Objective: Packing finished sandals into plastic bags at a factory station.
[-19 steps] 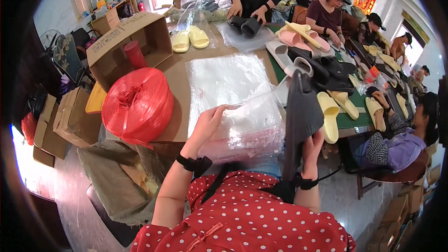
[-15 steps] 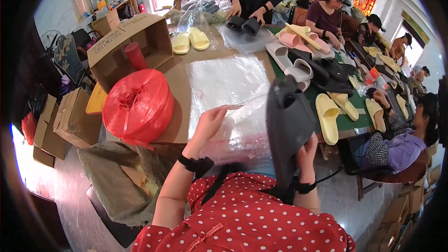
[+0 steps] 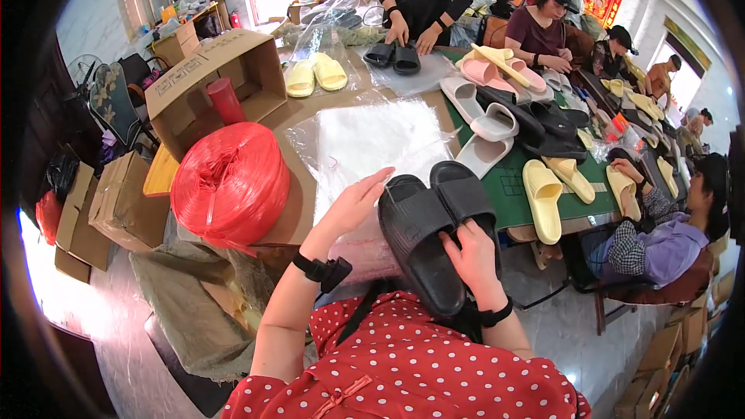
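Observation:
My right hand (image 3: 475, 262) holds a pair of black slide slippers (image 3: 423, 237) side by side over the table's front edge. Its fingers close on the inner sides of the pair, partly hidden in the foot openings. Just left of the slippers' toes is my left hand (image 3: 358, 200), fingers stretched out and holding nothing that I can see. Beneath both hands lies a stack of clear plastic bags (image 3: 349, 136), its near part covered by the slippers.
A big red roll of plastic twine (image 3: 229, 182) and an open cardboard box (image 3: 213, 81) stand at left. Yellow slippers (image 3: 314, 75) sit behind the bags. Grey slippers (image 3: 495, 122) and other pairs crowd the green mat. Across the table, a person's hands (image 3: 411, 35) touch black slippers.
The black slippers have swung left and down and now show their top sides. My left hand has let go of the bag edge and moved to the slippers. Across the table, black slippers were set down.

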`<act>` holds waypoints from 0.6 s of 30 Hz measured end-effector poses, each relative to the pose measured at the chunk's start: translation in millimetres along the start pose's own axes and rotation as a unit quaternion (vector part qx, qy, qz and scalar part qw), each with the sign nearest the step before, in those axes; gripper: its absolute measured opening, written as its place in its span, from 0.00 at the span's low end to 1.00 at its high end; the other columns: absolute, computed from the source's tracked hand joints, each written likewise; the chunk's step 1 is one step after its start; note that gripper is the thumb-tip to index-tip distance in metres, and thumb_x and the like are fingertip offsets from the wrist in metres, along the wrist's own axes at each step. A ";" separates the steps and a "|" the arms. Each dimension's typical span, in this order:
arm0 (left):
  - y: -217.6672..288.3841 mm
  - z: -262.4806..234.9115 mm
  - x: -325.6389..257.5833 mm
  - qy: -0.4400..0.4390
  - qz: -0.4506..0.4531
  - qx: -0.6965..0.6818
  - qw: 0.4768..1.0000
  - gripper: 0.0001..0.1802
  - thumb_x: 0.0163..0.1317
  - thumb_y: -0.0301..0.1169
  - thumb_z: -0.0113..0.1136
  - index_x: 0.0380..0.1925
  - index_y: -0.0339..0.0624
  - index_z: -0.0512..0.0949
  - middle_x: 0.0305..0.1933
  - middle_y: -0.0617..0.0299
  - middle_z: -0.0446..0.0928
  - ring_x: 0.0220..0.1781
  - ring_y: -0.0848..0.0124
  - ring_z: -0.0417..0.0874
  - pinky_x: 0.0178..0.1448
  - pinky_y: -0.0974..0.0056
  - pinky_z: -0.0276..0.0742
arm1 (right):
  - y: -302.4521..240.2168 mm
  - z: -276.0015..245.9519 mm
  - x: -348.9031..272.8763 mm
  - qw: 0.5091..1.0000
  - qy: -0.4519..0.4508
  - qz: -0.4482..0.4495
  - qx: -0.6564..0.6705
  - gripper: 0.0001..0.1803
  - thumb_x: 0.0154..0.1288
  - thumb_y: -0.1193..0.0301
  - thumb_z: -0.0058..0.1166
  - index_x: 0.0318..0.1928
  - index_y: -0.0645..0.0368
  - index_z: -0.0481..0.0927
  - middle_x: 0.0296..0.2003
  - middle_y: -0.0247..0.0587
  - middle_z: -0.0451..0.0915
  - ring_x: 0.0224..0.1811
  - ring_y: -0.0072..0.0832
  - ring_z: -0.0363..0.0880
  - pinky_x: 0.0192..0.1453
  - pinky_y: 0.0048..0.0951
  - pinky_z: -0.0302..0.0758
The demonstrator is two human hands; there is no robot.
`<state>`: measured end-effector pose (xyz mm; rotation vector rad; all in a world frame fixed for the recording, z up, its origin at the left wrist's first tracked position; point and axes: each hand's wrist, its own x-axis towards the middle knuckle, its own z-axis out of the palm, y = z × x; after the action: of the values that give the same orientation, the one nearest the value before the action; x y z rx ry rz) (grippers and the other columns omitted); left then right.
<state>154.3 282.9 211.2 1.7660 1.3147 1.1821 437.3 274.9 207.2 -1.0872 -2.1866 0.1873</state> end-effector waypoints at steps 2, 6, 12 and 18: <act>9.7 4.3 -0.5 -0.018 -0.017 0.021 0.999 0.25 0.75 0.35 0.44 0.70 0.42 0.68 0.71 0.46 0.69 0.74 0.52 0.67 0.75 0.57 0.61 | -10.2 -0.2 -3.8 1.000 -0.006 -0.015 -0.007 0.13 0.63 0.67 0.62 0.32 0.65 0.77 0.35 0.51 0.76 0.38 0.50 0.78 0.38 0.46 0.76; 13.3 13.0 -2.8 -0.003 0.024 0.177 0.984 0.25 0.73 0.32 0.45 0.69 0.48 0.69 0.76 0.47 0.61 0.77 0.45 0.61 0.77 0.52 0.58 | -31.7 1.3 -6.1 0.999 -0.035 -0.040 -0.006 0.13 0.62 0.67 0.63 0.33 0.65 0.77 0.35 0.50 0.76 0.36 0.51 0.78 0.38 0.45 0.76; 41.1 16.8 -8.9 -0.068 0.101 0.248 0.961 0.25 0.71 0.30 0.46 0.69 0.50 0.70 0.77 0.51 0.60 0.80 0.47 0.54 0.81 0.47 0.46 | -22.0 11.2 10.8 0.999 -0.038 -0.021 -0.012 0.13 0.64 0.67 0.60 0.35 0.66 0.77 0.36 0.51 0.75 0.39 0.50 0.79 0.40 0.45 0.78; 56.7 20.3 -13.7 -0.078 0.138 0.211 0.964 0.26 0.71 0.29 0.45 0.69 0.47 0.68 0.78 0.53 0.60 0.81 0.51 0.52 0.82 0.45 0.43 | -3.2 44.3 46.8 0.999 0.033 -0.015 -0.013 0.10 0.64 0.69 0.59 0.36 0.65 0.79 0.36 0.53 0.79 0.38 0.52 0.79 0.41 0.47 0.77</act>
<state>193.4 253.2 248.6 2.3623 1.3259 0.9216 387.5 315.1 198.8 -1.0584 -2.1511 0.1078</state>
